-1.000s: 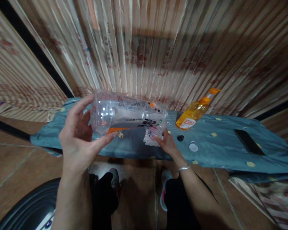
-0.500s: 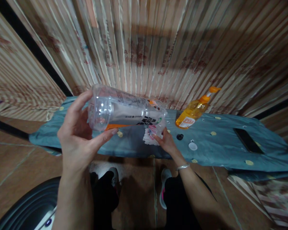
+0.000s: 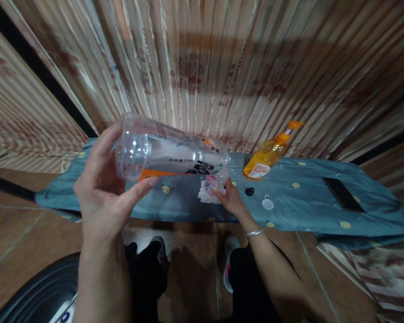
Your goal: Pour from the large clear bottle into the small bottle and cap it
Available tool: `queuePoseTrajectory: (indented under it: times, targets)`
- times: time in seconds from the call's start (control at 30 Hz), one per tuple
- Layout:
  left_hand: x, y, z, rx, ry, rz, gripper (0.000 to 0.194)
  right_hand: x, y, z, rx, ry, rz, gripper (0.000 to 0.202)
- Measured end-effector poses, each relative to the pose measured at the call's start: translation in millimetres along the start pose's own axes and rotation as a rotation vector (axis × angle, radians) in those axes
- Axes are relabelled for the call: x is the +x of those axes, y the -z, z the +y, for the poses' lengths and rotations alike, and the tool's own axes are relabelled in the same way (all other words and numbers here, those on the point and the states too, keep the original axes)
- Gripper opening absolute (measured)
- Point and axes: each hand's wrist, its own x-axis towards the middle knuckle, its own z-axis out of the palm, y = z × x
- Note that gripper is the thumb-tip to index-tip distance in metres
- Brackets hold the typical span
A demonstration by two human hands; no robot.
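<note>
A large clear plastic bottle (image 3: 175, 152) with an orange and black printed label is held on its side above the table. Its wide base rests in my left hand (image 3: 104, 175), fingers wrapped behind it and thumb along the lower edge. At the narrower far end, my right hand (image 3: 230, 197) is closed on a crumpled white and pink frilly cloth (image 3: 208, 190), right by the bottle's end. Whether those fingers also grip the bottle is hidden. Right of that hand lie a small black cap (image 3: 249, 191) and a white round disc (image 3: 267, 204).
An amber pump bottle (image 3: 265, 157) with an orange top leans at the table's back. A black phone (image 3: 343, 195) lies to the right on the teal tablecloth (image 3: 303, 211). Pleated curtain (image 3: 202, 76) hangs behind. A round black object (image 3: 37, 287) is at lower left.
The view has shifted slightly, so everything sits a little further left. Both hands keep the same hold, and the bottle stays on its side.
</note>
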Motion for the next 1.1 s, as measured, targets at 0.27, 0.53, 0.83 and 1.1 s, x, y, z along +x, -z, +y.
queuePoseTrajectory:
  times: [0.27,0.53,0.83,1.1]
  targets:
    - [2.2,-3.2,0.1,-0.016,0.013,0.002,0.086,0.2,1.6,-0.8,-0.029,-0.007,-0.003,0.053]
    - [3.8,-2.8,-2.7,-0.009,0.011,-0.010,0.089,0.7,3.4,-3.4,-0.037,-0.018,-0.017,0.051]
    - [7.3,-1.8,-1.1,0.050,0.000,-0.057,0.095,0.2,3.4,-2.3,-0.015,0.022,-0.015,0.050]
    - [8.2,-0.6,-1.1,0.041,0.021,-0.041,0.094,0.4,2.6,-0.4,-0.058,0.021,-0.007,0.049]
